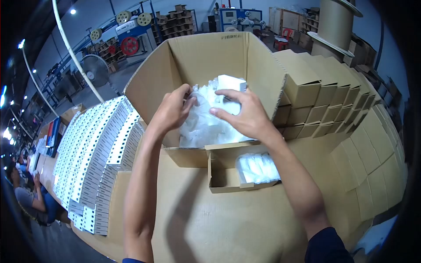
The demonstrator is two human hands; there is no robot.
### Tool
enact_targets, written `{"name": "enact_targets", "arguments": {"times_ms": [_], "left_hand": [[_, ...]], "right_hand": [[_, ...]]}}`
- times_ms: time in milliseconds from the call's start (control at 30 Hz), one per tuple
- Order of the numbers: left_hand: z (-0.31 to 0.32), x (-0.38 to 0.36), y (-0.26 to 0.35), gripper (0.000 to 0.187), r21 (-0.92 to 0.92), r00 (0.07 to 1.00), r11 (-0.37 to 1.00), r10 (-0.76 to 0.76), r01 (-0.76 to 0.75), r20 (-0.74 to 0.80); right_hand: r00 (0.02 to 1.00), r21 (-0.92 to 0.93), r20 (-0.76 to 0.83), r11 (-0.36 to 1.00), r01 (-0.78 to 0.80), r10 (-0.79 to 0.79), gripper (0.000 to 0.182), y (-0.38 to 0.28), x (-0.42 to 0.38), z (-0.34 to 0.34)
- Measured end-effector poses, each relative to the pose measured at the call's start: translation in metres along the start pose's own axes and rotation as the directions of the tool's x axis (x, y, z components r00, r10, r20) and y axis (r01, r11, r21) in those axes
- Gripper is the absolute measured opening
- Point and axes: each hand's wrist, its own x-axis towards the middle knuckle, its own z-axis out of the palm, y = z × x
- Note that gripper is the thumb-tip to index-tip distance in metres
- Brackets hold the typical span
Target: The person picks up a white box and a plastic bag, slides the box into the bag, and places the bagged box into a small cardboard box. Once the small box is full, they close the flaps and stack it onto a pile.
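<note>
A large cardboard box (pixel 206 52) stands open before me, with clear plastic bags of white pieces (pixel 201 127) inside. My left hand (pixel 173 109) is over the box's left part, its fingers curled in at the edge of a translucent plastic bag (pixel 201 101). My right hand (pixel 247 114) hovers over the bags at the right, thumb and index finger spread apart with nothing gripped between them. Just beyond its fingers lies a small white box (pixel 231 82). Close in front, a smaller open carton (pixel 223 190) holds a bundle of wrapped white pieces (pixel 258 168) in its right part.
Stacked white boxes with dark square marks (pixel 92 149) rise at the left. Rows of brown cartons (pixel 324 96) and flattened cardboard (pixel 372 162) occupy the right side. Large spools (pixel 335 26) stand behind them. A fan (pixel 94 70) and a seated person (pixel 33 193) are farther left.
</note>
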Motion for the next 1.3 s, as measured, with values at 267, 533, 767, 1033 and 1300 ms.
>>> {"name": "enact_targets", "arguments": {"times_ms": [267, 533, 767, 1033, 1300], "left_hand": [[0.029, -0.090, 0.088, 0.019, -0.493, 0.877, 0.856, -0.109, -0.157, -0.468], [0.063, -0.254, 0.153, 0.021, -0.775, 0.959, 0.567, -0.125, 0.280, 0.255], [0.125, -0.341, 0.205, 0.025, -0.900, 0.939, 0.429, -0.335, 0.080, -0.076], [0.130, -0.373, 0.204, 0.034, -0.840, 0.854, 0.540, -0.464, 0.062, -0.235], [0.144, -0.391, 0.191, 0.029, -0.939, 0.853, 0.339, -0.504, 0.049, -0.138]], "right_hand": [[0.990, 0.107, -0.137, 0.994, 0.028, -0.013, 0.021, -0.059, -0.071, -0.026], [0.982, 0.289, -0.142, 0.954, -0.077, 0.122, 0.026, -0.088, -0.212, -0.075], [0.940, 0.610, -0.020, 0.749, -0.258, 0.341, 0.033, -0.116, -0.344, -0.066], [0.893, 0.403, 0.038, 0.811, -0.425, 0.449, 0.031, -0.138, -0.410, -0.050], [0.896, 0.416, -0.045, 0.824, -0.385, 0.442, 0.032, -0.138, -0.411, -0.032]]}}
